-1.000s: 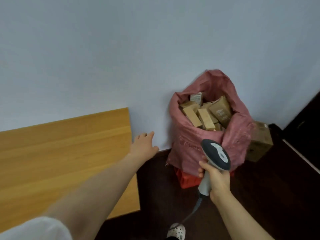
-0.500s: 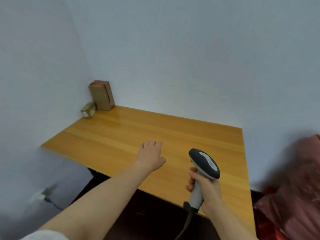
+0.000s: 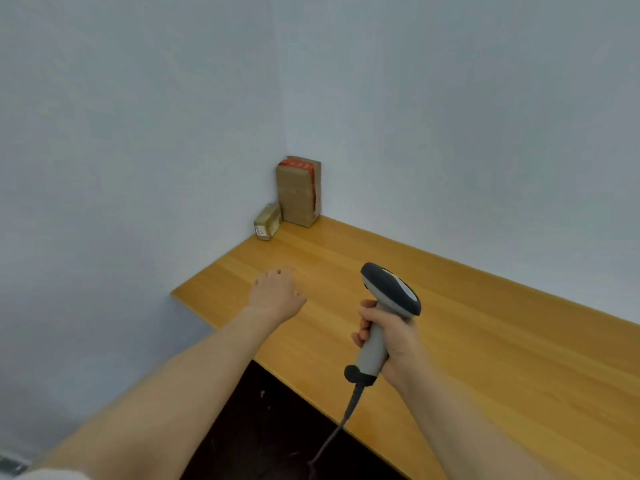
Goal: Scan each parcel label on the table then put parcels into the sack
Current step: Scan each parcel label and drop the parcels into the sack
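Where walls [image 3: 450,133] meet, a tall parcel [image 3: 298,192] stands just beside a small parcel [image 3: 267,225].

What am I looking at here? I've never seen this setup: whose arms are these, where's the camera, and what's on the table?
No machine here: a person works with bare hands, and the single picture comes from a camera worn on their head, looking forward and down. The left hand is open, held out over the wooden table. The right hand grips a corded barcode scanner. In the far corner are two cardboard parcels: a tall parcel, upright with red tape, and a small parcel lying to its left. The sack is out of view.
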Tool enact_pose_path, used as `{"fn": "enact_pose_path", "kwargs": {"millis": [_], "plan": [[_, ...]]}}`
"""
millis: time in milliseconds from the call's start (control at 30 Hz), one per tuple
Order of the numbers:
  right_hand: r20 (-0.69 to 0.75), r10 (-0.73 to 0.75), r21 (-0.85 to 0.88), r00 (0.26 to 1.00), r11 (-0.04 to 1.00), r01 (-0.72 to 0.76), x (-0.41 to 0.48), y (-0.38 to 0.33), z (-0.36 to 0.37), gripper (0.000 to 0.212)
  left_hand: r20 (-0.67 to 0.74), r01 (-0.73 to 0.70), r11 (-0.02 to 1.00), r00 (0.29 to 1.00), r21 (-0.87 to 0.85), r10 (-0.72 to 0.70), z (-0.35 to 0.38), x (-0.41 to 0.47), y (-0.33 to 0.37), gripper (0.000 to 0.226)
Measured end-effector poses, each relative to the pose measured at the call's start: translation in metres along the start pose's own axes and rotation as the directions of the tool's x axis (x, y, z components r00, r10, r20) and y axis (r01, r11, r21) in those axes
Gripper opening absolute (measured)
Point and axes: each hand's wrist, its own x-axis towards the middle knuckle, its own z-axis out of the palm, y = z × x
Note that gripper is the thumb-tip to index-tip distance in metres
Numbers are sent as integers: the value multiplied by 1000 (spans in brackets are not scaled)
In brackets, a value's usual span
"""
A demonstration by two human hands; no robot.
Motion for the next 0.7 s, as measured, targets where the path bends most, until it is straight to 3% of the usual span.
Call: {"fn": "enact_pose_path", "kwargs": {"millis": [367,700], "plan": [[44,86,20,995,996,-87,146,-11,70,11,54,173,982,984,-70,-169,4,132,-67,62],[-94,136,38,986,990,-133,255,7,119,6,47,86,996,995,-24,-85,10,310,-119,41]]}}
